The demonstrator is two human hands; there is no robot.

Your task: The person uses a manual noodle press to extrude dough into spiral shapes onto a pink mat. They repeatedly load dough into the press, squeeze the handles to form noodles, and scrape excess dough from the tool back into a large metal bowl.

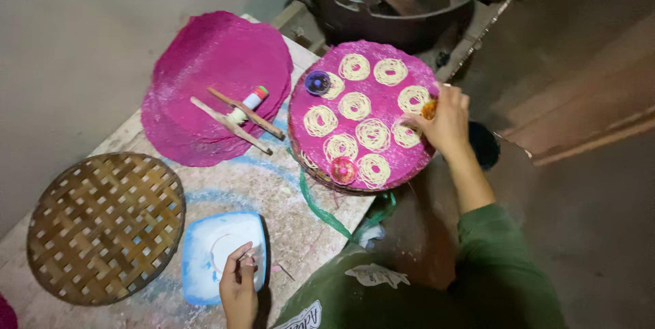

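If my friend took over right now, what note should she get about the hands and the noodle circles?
Left hand: rests on the pale blue square dish, fingers pinched; what it holds is too small to tell.
Right hand: at the right edge of the round pink mat, touching a small orange piece.
Done: about ten pale noodle coils lie on the mat.
Left: little bare room remains on it. A stack of pink mats and a woven bamboo tray hold no coils.
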